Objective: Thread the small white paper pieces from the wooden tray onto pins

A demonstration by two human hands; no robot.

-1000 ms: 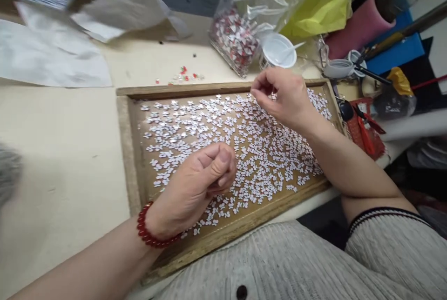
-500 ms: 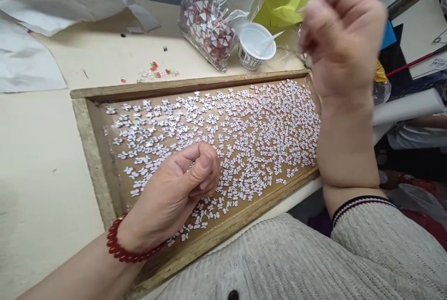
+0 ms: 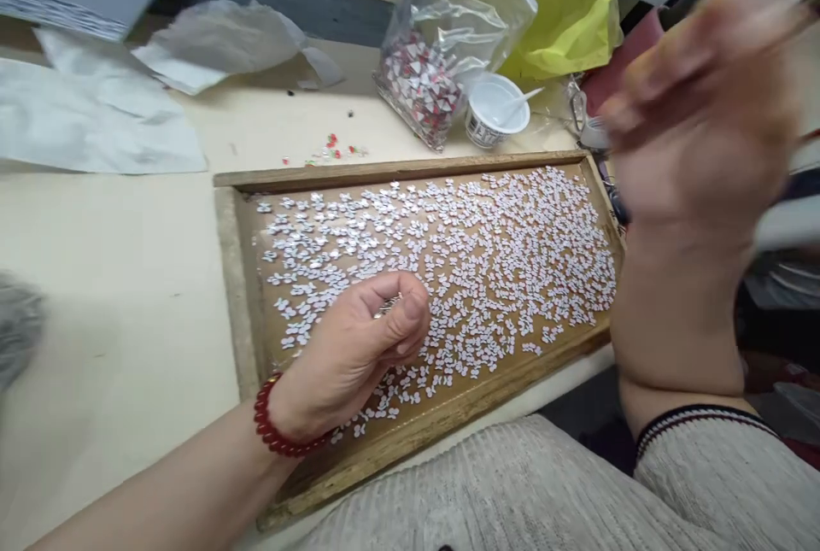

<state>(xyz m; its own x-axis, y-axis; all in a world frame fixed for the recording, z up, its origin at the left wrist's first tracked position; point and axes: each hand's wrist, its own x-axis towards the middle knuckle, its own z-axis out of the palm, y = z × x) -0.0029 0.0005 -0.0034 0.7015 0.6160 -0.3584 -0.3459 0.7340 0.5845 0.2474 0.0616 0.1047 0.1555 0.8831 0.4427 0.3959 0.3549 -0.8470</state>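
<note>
A shallow wooden tray (image 3: 238, 278) lies in front of me, strewn with many small white bow-shaped pieces (image 3: 487, 252). My left hand (image 3: 359, 346), with a red bead bracelet on the wrist, rests as a closed fist over the tray's near left part; a few small pale pieces show inside the curl of the fingers. My right hand (image 3: 698, 115) is raised high above the tray's right end. It is badly blurred with the fingers curled, and whatever it may hold cannot be made out.
Behind the tray stand a clear plastic bag of red-and-white pieces (image 3: 423, 85), a small white cup with a spoon (image 3: 496, 111) and a yellow bag (image 3: 564, 30). White paper sheets (image 3: 96, 124) lie at the back left. A few red bits (image 3: 330, 149) lie loose on the table.
My right hand left the tray's far edge and rose up to the right, now blurred. The left fist stayed in place. The view swung left, then back.
</note>
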